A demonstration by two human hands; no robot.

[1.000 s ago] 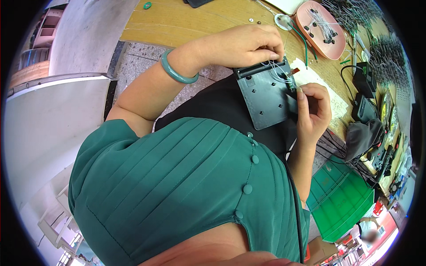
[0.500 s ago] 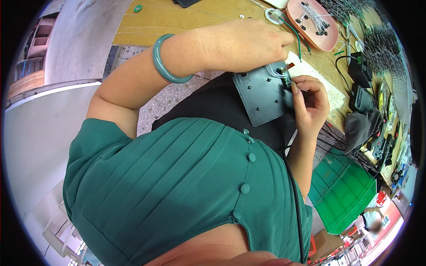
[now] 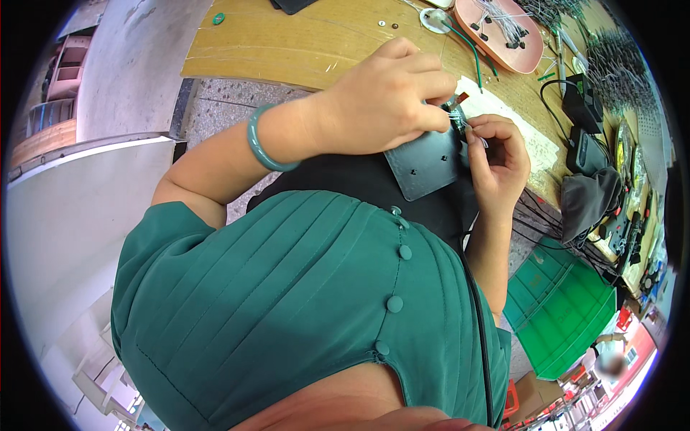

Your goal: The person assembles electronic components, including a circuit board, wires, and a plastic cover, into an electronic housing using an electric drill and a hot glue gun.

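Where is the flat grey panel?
In the head view, the grey panel is just above and right of centre, partly under the left hand, left of the right hand.

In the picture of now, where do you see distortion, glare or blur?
Head view: the white panel looks curved near the left rim; light washes out the lower right; the distant person's head is blurred; the plate looks fairly sharp.

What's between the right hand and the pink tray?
Head view: a white sheet beside the right hand, then wooden table and green wire near the tray.
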